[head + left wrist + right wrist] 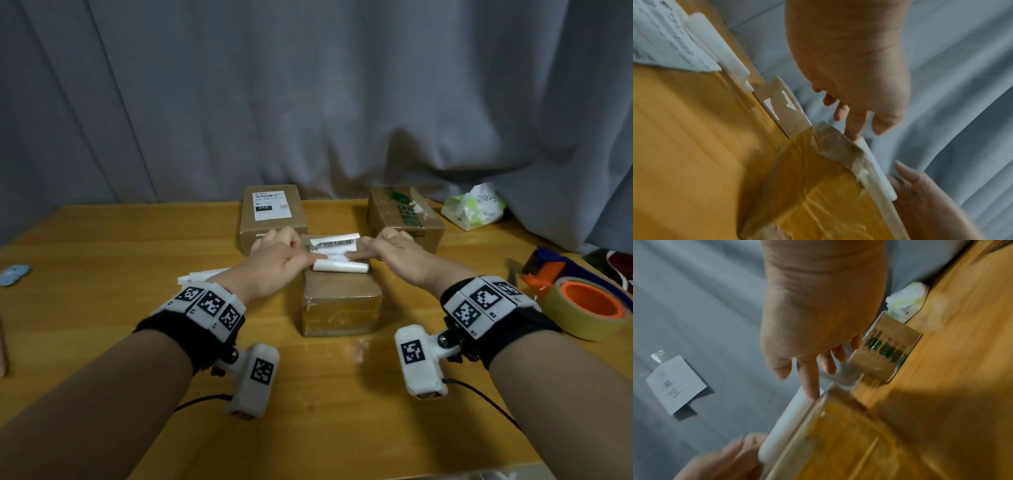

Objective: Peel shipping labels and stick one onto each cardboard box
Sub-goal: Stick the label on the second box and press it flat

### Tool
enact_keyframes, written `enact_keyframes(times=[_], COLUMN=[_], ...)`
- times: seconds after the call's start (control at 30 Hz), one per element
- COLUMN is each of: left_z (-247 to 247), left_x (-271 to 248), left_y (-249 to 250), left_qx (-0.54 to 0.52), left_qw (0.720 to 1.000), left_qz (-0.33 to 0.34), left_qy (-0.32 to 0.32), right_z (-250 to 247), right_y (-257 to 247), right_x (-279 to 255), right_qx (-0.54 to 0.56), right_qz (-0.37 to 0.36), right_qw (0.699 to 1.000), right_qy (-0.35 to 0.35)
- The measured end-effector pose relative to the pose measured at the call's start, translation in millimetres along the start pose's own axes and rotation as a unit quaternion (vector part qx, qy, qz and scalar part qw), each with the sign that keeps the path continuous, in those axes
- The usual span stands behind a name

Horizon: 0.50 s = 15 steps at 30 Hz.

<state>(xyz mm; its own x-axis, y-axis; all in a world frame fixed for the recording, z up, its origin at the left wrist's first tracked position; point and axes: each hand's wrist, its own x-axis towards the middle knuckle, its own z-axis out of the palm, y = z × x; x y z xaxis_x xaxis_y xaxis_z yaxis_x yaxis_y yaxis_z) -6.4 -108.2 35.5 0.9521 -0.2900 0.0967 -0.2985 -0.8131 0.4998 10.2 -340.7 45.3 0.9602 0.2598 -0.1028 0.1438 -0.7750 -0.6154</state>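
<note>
Three cardboard boxes stand on the wooden table (102, 308). The back left box (272, 219) carries a flat white label. The back right box (404, 212) has green print and no label. On top of the middle box (339, 301) lies a white shipping label (337, 255), its near and far edges curling up. My left hand (301, 257) and right hand (363, 251) both press an index finger on this label from either side. The left wrist view shows my left index fingertip (854, 129) on the label's edge (875, 170). More white label sheets (202, 275) lie left of my left wrist.
A yellow tape roll with an orange core (589, 308) sits at the right, with an orange and blue tool (548, 270) behind it. A white and green plastic bag (474, 207) lies at the back right. A grey curtain (308, 102) hangs behind the table.
</note>
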Motion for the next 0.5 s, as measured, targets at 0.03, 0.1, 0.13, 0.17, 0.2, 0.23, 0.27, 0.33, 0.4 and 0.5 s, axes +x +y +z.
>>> enact_keyframes(times=[0.03, 0.1, 0.13, 0.17, 0.2, 0.23, 0.27, 0.33, 0.4, 0.5], left_z=[4.6, 7.8, 5.5, 1.6, -3.3, -6.9, -8.8, -5.4, 3.3, 2.8], left_x=[1.4, 2.9, 1.7, 0.1, -2.2, -4.1, -5.3, -3.0, 0.3, 0.0], left_y=[1.5, 0.0, -3.0, -7.1, -10.4, -13.0, -12.4, -4.6, 3.6, -1.5], left_qx=[0.002, 0.016, 0.023, 0.030, 0.037, 0.042, 0.046, 0.055, 0.063, 0.045], left_qw=[1.000, 1.000, 1.000, 0.999, 0.999, 0.999, 0.998, 0.998, 0.997, 0.999], left_qz=[0.001, 0.008, 0.010, 0.015, 0.021, 0.028, 0.030, 0.033, 0.026, 0.017], left_qy=[-0.002, -0.008, -0.010, -0.008, -0.002, 0.003, 0.006, 0.016, 0.022, 0.017], right_z=[4.8, 9.6, 8.4, 5.3, 0.8, -4.1, -7.1, -4.7, 5.6, 11.2], right_y=[-3.6, -7.3, -7.1, -4.5, -0.7, 2.2, 4.2, 1.5, -5.7, -7.0], right_x=[2.5, 4.6, 2.1, -1.2, -4.4, -8.1, -9.7, -6.8, -1.1, 1.1], right_qx=[-0.011, -0.022, -0.022, -0.019, -0.012, -0.003, 0.003, -0.007, -0.018, -0.022], right_qz=[-0.002, -0.006, -0.008, -0.009, -0.007, -0.005, -0.003, 0.000, 0.009, 0.002], right_qw=[1.000, 1.000, 1.000, 1.000, 1.000, 1.000, 1.000, 1.000, 1.000, 1.000], right_qy=[-0.001, -0.001, -0.009, -0.015, -0.014, -0.008, -0.001, 0.005, 0.011, 0.001])
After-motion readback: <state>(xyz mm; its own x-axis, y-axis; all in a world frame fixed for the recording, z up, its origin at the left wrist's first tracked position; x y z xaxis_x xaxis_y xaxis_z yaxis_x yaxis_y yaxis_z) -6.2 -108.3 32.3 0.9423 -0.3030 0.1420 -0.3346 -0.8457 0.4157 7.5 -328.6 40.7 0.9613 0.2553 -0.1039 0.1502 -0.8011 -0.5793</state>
